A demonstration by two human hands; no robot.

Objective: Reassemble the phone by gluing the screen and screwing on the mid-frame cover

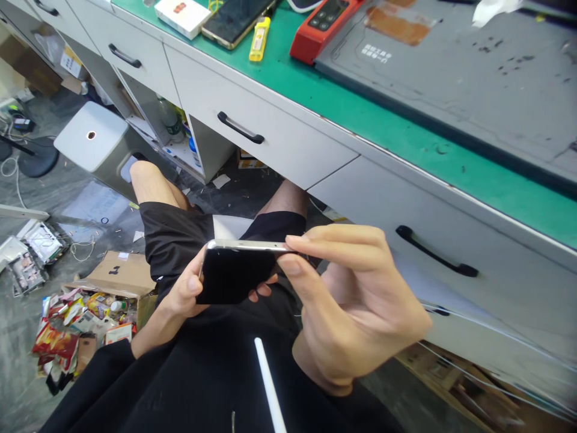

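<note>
A smartphone with a black screen and a silver frame is held above my lap, its long side edge turned up towards me. My left hand wraps around it from the left and from behind, the thumb on the left end and fingertips showing below its right part. Thumb and forefinger of my right hand pinch at the phone's right end, by the frame. Whether something tiny also sits between those fingertips cannot be made out.
On the green worktop lie a yellow lighter, another phone, a white box and a grey mat with a red control unit. Grey drawers face me. A stool and a litter-filled carton stand left.
</note>
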